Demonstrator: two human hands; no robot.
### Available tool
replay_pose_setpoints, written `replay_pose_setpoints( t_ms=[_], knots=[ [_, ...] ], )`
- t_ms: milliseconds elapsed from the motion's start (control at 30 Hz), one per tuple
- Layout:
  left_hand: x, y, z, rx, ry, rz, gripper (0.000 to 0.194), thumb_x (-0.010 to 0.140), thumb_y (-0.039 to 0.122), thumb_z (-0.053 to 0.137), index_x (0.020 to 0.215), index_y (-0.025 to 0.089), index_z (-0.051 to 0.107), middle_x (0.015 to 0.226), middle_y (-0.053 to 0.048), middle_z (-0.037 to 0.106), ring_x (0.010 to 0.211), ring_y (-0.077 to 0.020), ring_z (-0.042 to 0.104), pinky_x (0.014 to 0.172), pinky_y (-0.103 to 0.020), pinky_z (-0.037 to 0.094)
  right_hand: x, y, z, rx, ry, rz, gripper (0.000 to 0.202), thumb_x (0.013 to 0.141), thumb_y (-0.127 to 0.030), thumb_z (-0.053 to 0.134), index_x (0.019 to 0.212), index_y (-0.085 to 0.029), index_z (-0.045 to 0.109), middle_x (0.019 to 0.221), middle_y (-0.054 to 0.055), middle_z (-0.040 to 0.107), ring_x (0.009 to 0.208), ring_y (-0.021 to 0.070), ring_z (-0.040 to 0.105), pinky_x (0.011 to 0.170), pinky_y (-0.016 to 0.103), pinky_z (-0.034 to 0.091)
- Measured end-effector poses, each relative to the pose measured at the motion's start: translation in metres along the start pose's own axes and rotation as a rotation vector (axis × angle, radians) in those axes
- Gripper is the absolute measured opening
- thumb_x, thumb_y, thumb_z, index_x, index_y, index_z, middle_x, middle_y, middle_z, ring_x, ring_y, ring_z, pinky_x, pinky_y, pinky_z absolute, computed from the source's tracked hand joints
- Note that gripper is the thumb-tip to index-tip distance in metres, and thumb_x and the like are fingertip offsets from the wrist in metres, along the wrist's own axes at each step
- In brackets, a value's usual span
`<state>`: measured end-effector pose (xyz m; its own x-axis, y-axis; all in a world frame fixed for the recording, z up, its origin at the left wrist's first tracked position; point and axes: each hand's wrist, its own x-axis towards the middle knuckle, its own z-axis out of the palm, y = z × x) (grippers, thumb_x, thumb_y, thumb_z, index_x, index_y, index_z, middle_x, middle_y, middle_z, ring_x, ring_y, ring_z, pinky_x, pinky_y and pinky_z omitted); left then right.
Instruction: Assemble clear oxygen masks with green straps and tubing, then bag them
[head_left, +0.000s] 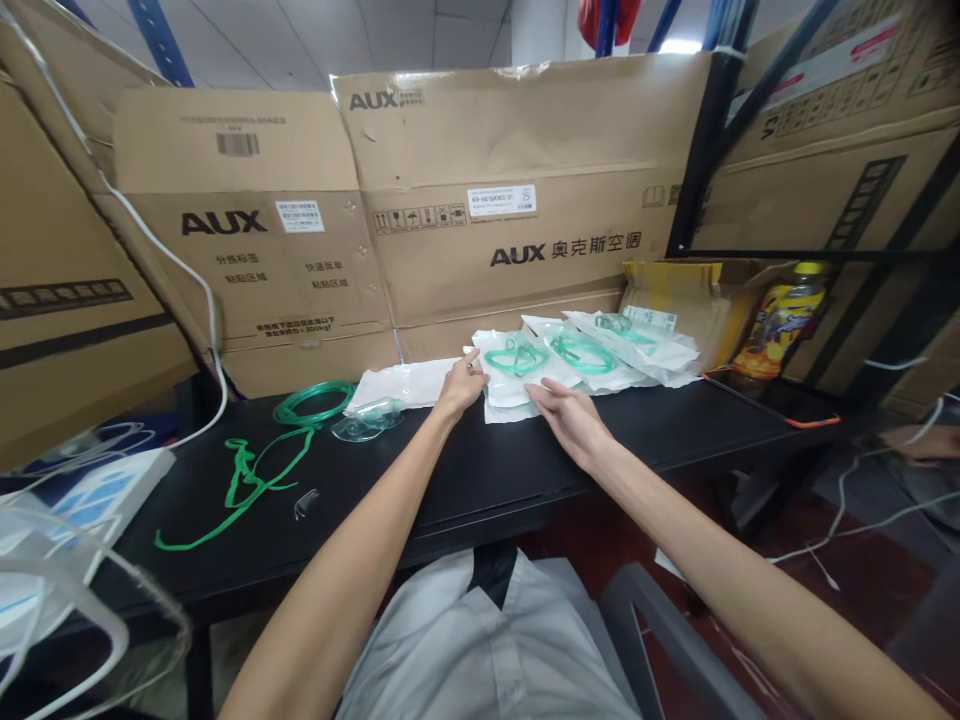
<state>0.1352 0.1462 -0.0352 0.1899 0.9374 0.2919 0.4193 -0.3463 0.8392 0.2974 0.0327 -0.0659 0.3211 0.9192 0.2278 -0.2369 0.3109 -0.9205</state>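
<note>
Several white packets with green tubing inside lie overlapped along the back of the black table. My left hand is at the left edge of the nearest packet, its fingers closed on that edge. At the packet's lower right corner is my right hand, fingers stretched out and touching the packet, with the palm turned partly up. Farther right lie a second packet and a third packet. A flat white packet lies left of my left hand, with a clear mask at its left end.
Coiled green tubing, a green strap and a small clear piece lie on the left of the table. A yellow-capped bottle stands at the right. Cardboard walls the back; white cables hang at left.
</note>
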Motion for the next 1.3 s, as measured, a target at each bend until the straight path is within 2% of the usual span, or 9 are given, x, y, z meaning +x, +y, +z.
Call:
replay_pose_setpoints(
  t_ms=[133,300,500,567,667,767,900,1133,1300],
  knots=[
    [-0.002,0.002,-0.001,0.119,-0.01,0.03,0.033,0.098,0.035,0.065,0.126,0.016,0.065,0.129,-0.011,0.065,0.116,-0.0263,0.065,0.099,-0.049,0.054,-0.027,-0.017,-0.038,-0.319,-0.02,-0.219,0.028,0.092,-0.031,0.067,0.115,-0.016,0.073,0.118,0.013,0.075,0.119,0.0292,0.067,0.113,0.051,0.047],
    [-0.003,0.012,0.0,0.241,-0.036,0.101,0.034,0.097,0.041,0.066,0.12,0.015,0.068,0.127,-0.011,0.067,0.117,-0.027,0.064,0.104,-0.051,0.049,0.004,-0.037,-0.044,-0.797,-0.084,-0.524,0.037,0.099,-0.032,0.051,0.128,-0.018,0.07,0.147,0.013,0.059,0.142,0.0292,0.048,0.124,0.046,0.03],
    [-0.005,0.015,0.007,0.324,0.009,0.173,0.05,0.089,0.041,0.075,0.129,0.014,0.062,0.141,-0.015,0.058,0.134,-0.0325,0.051,0.111,-0.054,0.041,0.03,-0.031,-0.05,-1.286,-0.131,-0.577,0.056,0.089,-0.008,0.048,0.145,-0.011,0.055,0.154,0.023,0.049,0.149,0.0391,0.036,0.121,0.059,0.024],
    [-0.007,0.016,0.009,0.332,0.029,0.163,0.058,0.087,0.043,0.076,0.135,0.016,0.058,0.147,-0.015,0.053,0.138,-0.034,0.047,0.112,-0.054,0.039,0.032,-0.031,-0.06,-1.405,-0.096,-0.558,0.047,0.09,-0.006,0.047,0.135,-0.009,0.062,0.146,0.026,0.055,0.143,0.0407,0.042,0.117,0.061,0.028],
    [-0.007,0.019,0.012,0.338,0.039,0.136,0.061,0.09,0.044,0.072,0.141,0.016,0.054,0.152,-0.016,0.048,0.137,-0.0343,0.048,0.111,-0.054,0.04,0.039,-0.036,-0.073,-1.534,-0.056,-0.504,0.021,0.098,-0.014,0.051,0.106,-0.011,0.07,0.114,0.017,0.07,0.112,0.0295,0.065,0.101,0.05,0.048],
    [-0.006,0.023,0.017,0.355,0.024,0.105,0.057,0.094,0.044,0.068,0.141,0.016,0.054,0.151,-0.016,0.049,0.135,-0.0336,0.05,0.111,-0.055,0.041,0.048,-0.039,-0.077,-1.605,-0.033,-0.483,0.02,0.101,-0.032,0.06,0.096,-0.014,0.067,0.095,0.005,0.07,0.089,0.0188,0.067,0.085,0.039,0.055],
    [-0.006,0.025,0.024,0.391,-0.005,0.068,0.06,0.094,0.049,0.066,0.142,0.016,0.054,0.151,-0.016,0.05,0.139,-0.0335,0.047,0.113,-0.055,0.038,0.05,-0.034,-0.071,-1.622,-0.058,-0.516,0.026,0.103,-0.034,0.057,0.091,-0.014,0.067,0.088,0.004,0.07,0.084,0.0175,0.068,0.081,0.036,0.055],
    [-0.022,0.027,0.026,0.465,0.011,0.015,0.103,0.08,0.071,0.068,0.159,0.015,0.033,0.165,-0.025,0.03,0.151,-0.0459,0.026,0.119,-0.054,0.026,0.033,-0.034,-0.06,-1.534,-0.022,-0.645,0.042,0.106,-0.038,0.044,0.111,-0.008,0.073,0.118,0.025,0.071,0.111,0.0376,0.069,0.091,0.045,0.052],
    [-0.062,0.041,-0.009,0.508,-0.013,0.105,0.101,0.084,0.076,0.059,0.162,0.019,0.031,0.17,-0.02,0.021,0.155,-0.0438,0.021,0.121,-0.056,0.021,0.024,-0.045,-0.034,-1.403,-0.027,-0.775,0.048,0.106,-0.041,0.041,0.127,-0.007,0.069,0.136,0.026,0.063,0.129,0.0404,0.059,0.107,0.053,0.046]
  ],
)
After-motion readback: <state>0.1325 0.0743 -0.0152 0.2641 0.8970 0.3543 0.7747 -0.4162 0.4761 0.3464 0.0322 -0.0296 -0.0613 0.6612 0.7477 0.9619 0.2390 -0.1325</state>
